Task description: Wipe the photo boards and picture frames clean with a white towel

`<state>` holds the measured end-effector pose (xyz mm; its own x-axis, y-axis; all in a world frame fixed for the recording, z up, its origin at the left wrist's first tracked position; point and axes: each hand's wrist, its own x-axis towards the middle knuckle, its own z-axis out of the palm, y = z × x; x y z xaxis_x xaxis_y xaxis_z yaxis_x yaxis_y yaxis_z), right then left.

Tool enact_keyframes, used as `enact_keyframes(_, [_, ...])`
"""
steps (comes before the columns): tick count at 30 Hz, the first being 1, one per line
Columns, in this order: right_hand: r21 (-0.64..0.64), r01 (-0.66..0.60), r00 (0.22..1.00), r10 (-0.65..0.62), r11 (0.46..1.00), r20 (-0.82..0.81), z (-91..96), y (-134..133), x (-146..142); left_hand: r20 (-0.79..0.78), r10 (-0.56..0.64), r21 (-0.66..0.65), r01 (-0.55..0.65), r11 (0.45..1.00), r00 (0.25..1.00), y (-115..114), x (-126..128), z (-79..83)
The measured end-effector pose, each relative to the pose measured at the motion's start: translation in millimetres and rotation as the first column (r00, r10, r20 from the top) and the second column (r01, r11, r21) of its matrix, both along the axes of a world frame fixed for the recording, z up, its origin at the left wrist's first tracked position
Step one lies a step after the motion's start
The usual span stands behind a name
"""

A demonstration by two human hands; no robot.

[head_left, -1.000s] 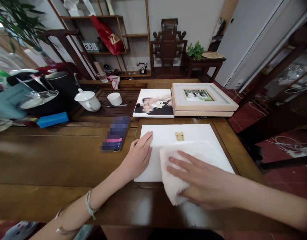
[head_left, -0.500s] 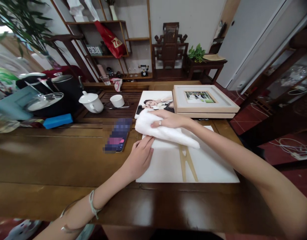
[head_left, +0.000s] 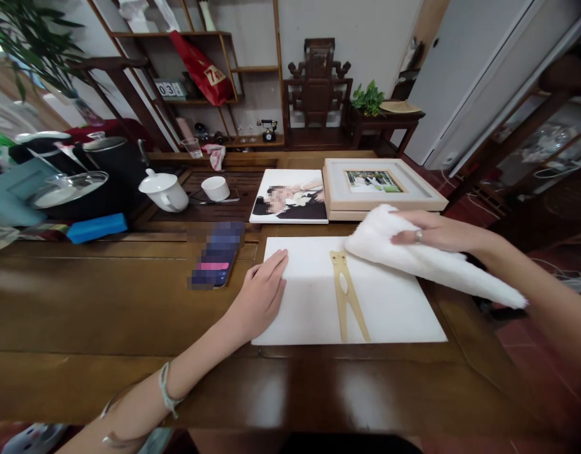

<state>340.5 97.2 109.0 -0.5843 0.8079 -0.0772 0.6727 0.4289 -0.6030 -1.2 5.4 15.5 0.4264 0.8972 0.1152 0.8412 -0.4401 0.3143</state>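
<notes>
A white flat panel (head_left: pixel 300 302) lies on the wooden table, with a tan A-shaped stand leg (head_left: pixel 342 284) flat on its upper face. My left hand (head_left: pixel 264 293) rests on the panel's left edge, fingers stretched out, holding nothing. At the panel's far right corner, my right hand (head_left: pixel 420 230) grips a fluffy white towel (head_left: pixel 389 243). One end of the towel touches the panel, while the other hangs out past its right edge. The fingers under the towel are partly hidden.
Behind the panel lie a photo print panel (head_left: pixel 302 205) and stacked pale picture frames (head_left: pixel 333 189). A phone (head_left: pixel 219 255) lies left of my left hand. Farther left are a white lidded cup (head_left: pixel 162 189), a small white bowl (head_left: pixel 215 188) and a blue box (head_left: pixel 97 228).
My right hand has swept the towel from the panel's far left to its far right corner, uncovering the top of the stand leg. My left hand stays on the left edge.
</notes>
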Motion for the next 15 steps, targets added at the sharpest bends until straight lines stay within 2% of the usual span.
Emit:
enact_keyframes(3, [0.000, 0.029, 0.999, -0.029, 1.000, 0.044, 0.0, -4, 22, -0.002, 0.002, -0.004, -0.002, 1.000, 1.000, 0, 1, 0.2])
enact_keyframes(5, [0.016, -0.014, 0.999, 0.013, 1.000, 0.036, -1.2, -2, 25, -0.005, 0.003, -0.010, -0.003, 1.000, 1.000, 0, 1, 0.6])
enact_keyframes(8, [0.063, -0.124, 0.992, 0.121, 0.990, 0.040, -4.6, 0, 11, -0.003, 0.006, -0.017, -0.006, 1.000, 1.000, 0, 1, 2.0])
enact_keyframes(11, [0.143, -0.232, 0.964, 0.209, 0.962, 0.162, -9.3, -4, -12, -0.003, 0.006, -0.027, -0.006, 1.000, 1.000, 0, 1, 3.4])
enact_keyframes(15, [0.166, -0.342, 0.914, 0.286, 0.925, 0.287, -12.8, -31, -26, -0.005, 0.004, -0.027, -0.004, 1.000, 1.000, 0, 1, 4.0])
